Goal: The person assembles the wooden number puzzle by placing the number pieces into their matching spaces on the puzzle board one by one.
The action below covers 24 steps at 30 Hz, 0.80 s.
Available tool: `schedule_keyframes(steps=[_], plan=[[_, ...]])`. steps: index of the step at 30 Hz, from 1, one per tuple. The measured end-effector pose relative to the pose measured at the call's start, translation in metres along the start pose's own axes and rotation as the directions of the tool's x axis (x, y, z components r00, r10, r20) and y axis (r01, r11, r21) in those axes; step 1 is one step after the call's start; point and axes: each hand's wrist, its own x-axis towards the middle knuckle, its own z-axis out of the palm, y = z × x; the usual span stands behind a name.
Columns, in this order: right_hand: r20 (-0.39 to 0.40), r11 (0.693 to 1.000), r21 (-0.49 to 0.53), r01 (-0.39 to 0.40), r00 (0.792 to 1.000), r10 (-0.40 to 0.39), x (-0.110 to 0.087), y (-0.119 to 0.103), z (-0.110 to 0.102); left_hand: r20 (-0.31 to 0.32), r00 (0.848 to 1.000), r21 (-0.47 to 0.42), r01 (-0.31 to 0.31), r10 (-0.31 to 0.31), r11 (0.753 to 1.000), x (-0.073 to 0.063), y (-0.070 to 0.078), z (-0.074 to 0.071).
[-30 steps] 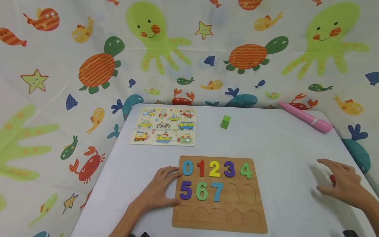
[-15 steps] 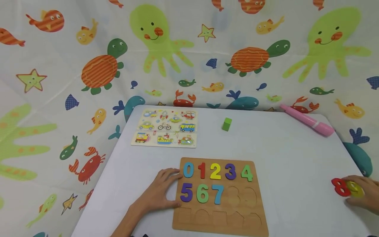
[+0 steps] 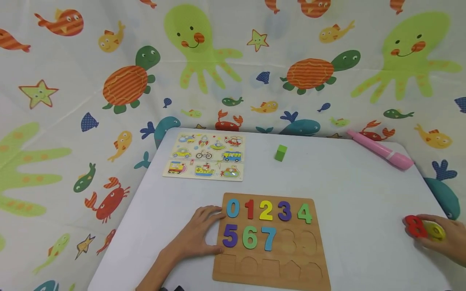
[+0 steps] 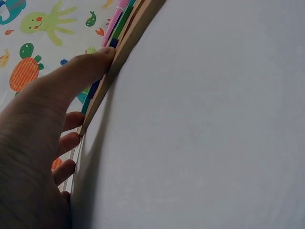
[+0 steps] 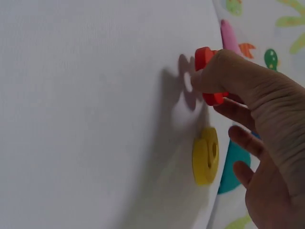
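My left hand (image 3: 196,234) rests at the left edge of a wooden number puzzle board (image 3: 255,255), thumb and fingertips spread along that edge. Seen from the left wrist, the thumb touches the board's side (image 4: 125,52). Numbers 0 through 7 sit in the board; the recesses for 8 and 9 and the bottom row of shape recesses hold no pieces. At the far right of the table, my right hand (image 3: 451,240) pinches a red number 8 (image 3: 416,226) slightly above the surface, its shadow showing in the right wrist view. A yellow number 9 (image 5: 206,160) lies beneath the hand.
A vehicle picture puzzle (image 3: 204,155) lies at the back left. A green block (image 3: 280,153) stands beyond the board. A pink marker-shaped object (image 3: 382,150) lies along the back right edge. A sea-animal cloth (image 3: 218,60) hangs behind the white table.
My right hand moved farther right to the two loose numbers, then took hold of the red 8 and raised it a little. The left hand stays at the board's edge.
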Motion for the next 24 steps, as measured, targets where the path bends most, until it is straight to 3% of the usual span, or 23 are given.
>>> schedule_keyframes(steps=[5,18,22,24], plan=[[0.045,0.991,0.128,0.036,0.998,-0.042,0.009,-0.028,-0.004,0.0,1.0,-0.007,0.0,0.0,1.0,0.0,0.0,0.001],[-0.084,0.956,0.252,0.153,0.987,-0.136,0.011,-0.121,0.019,0.004,1.0,-0.008,0.001,-0.001,1.0,0.002,0.0,0.003],[-0.204,0.935,0.245,0.256,0.957,-0.208,0.007,-0.154,0.033,0.003,1.0,-0.011,0.004,-0.004,1.0,0.001,-0.001,0.003],[-0.287,0.914,0.23,0.335,0.92,-0.266,0.006,-0.168,0.043,0.0,1.0,-0.013,0.005,-0.005,1.0,0.001,-0.001,0.003]])
